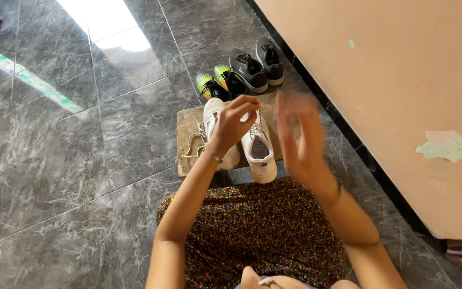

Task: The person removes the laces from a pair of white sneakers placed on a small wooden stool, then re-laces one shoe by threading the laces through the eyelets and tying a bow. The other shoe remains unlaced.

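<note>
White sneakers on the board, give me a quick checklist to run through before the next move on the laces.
1. Left hand pinching the lace of the right-side white sneaker: ok.
2. Right hand holding anything: cannot tell, it is blurred.
3. Both sneakers on the wooden board: ok.
4. Other white sneaker laced: not ok, loose lace lies on the board.
5. Dark shoes and green-toed pair apart from the hands: ok.
</note>
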